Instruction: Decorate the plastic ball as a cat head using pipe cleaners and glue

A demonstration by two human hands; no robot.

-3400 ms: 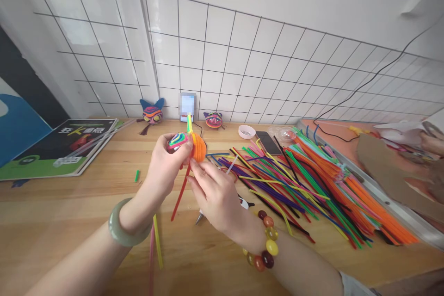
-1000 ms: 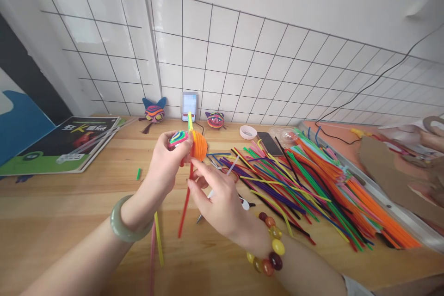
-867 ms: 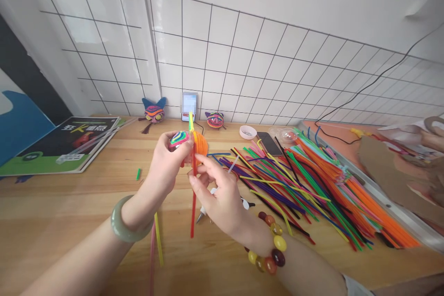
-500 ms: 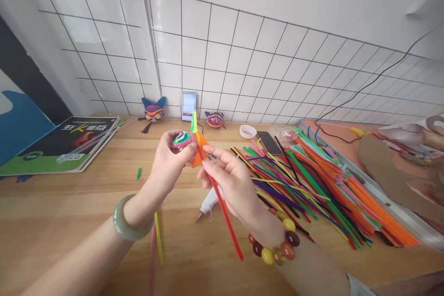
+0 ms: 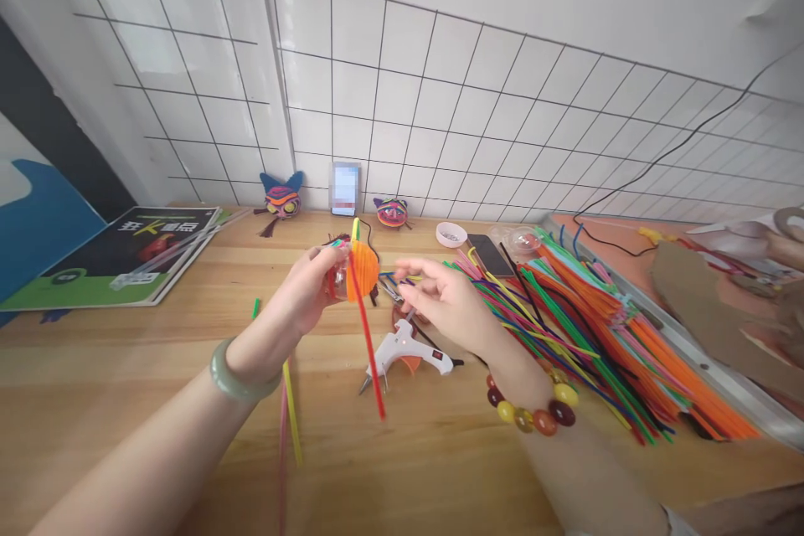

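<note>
My left hand is closed around a small pipe-cleaner craft piece with an orange side and a clear plastic part. A red pipe cleaner hangs down from it, its lower end free. To the right, my right hand has its fingers apart and holds nothing that I can see. Just below its fingertips lies a white glue gun, nozzle pointing left. A small metallic tool, partly hidden, lies between the two hands.
Many coloured pipe cleaners spread over the right side of the table. At the back are two finished animal faces, one blue-eared and one striped, a propped phone, and a pink bowl. A magazine lies left.
My right hand has let go of the red pipe cleaner and moved right, above the glue gun. My left hand has turned the craft piece, so its orange side faces me.
</note>
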